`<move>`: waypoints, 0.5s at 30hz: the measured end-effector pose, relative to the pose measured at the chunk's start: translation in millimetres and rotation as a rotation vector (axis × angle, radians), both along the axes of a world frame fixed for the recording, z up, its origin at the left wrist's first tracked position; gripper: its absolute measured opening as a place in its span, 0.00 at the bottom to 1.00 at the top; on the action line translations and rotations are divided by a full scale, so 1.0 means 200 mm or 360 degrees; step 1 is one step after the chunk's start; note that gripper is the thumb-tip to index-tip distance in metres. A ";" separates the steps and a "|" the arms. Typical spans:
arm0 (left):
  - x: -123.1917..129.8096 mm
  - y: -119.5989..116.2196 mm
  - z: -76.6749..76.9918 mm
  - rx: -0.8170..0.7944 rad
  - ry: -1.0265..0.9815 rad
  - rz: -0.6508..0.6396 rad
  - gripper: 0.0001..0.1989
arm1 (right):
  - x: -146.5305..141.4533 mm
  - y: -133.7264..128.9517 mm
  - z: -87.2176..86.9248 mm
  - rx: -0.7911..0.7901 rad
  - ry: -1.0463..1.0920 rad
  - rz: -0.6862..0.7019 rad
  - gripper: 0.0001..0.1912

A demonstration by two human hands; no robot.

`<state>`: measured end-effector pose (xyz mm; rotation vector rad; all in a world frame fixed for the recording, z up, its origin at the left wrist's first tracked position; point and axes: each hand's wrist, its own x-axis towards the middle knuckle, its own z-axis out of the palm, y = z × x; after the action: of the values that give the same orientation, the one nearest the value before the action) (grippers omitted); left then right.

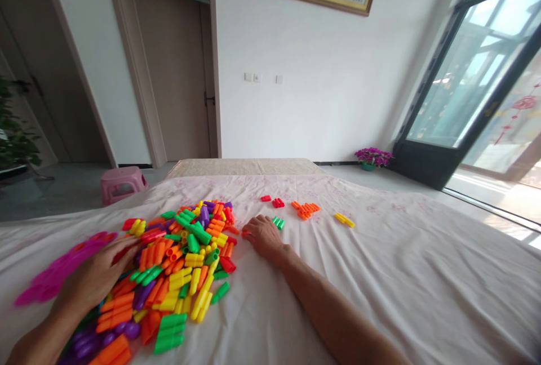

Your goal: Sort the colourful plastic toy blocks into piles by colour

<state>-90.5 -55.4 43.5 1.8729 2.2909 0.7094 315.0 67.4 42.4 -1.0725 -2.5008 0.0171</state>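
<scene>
A heap of colourful plastic tube-shaped building blocks [181, 263] lies on the cloth, in orange, yellow, green, red and purple. My left hand [99, 269] reaches over the heap's left side, its fingers stretched out and touching the blocks. A dark red piece shows between thumb and fingers; whether it is gripped is unclear. To the right of the heap my right hand [264, 235] rests low on the cloth, fingers curled down, with a bit of orange block [244, 234] at its fingertips. Just beyond that hand sits a green block [278, 222].
Red blocks [278, 203], a cluster of orange blocks [305, 209] and a yellow block [344, 219] lie farther back on the wrinkled cloth [380, 275]. A flat magenta piece [63, 269] is left of the heap. A pink stool [123, 183] stands beyond.
</scene>
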 end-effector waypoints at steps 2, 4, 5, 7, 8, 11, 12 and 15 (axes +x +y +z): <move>-0.02 0.00 -0.01 -0.0027 0.0015 0.0042 0.29 | 0.03 0.02 0.01 0.0043 0.0030 -0.0090 0.09; -0.03 0.00 -0.02 -0.0044 0.0014 0.0118 0.30 | 0.09 0.06 0.02 0.0097 0.0115 -0.0264 0.11; -0.04 0.00 -0.03 -0.0049 0.0011 0.0163 0.30 | 0.14 0.08 0.03 0.0124 0.0160 -0.0379 0.11; -0.05 0.00 -0.03 -0.0054 0.0003 0.0234 0.30 | 0.24 0.13 0.04 0.0154 0.0211 -0.0625 0.12; -0.05 0.00 -0.04 -0.0047 0.0002 0.0250 0.30 | 0.30 0.15 0.04 0.0154 0.0218 -0.0749 0.12; -0.06 0.00 -0.04 0.0002 -0.0004 0.0245 0.28 | 0.48 0.22 0.02 0.0123 0.0224 -0.1098 0.14; -0.06 0.00 -0.04 0.0015 -0.0003 0.0232 0.28 | 0.53 0.23 0.02 0.0117 0.0231 -0.1195 0.14; -0.05 0.00 -0.04 0.0011 0.0003 0.0222 0.28 | 0.59 0.26 0.00 0.0144 0.0279 -0.1335 0.15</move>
<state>-99.8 -54.8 36.4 1.7298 2.4423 0.7330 433.3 119.4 41.6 -1.8875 -1.7180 -0.2298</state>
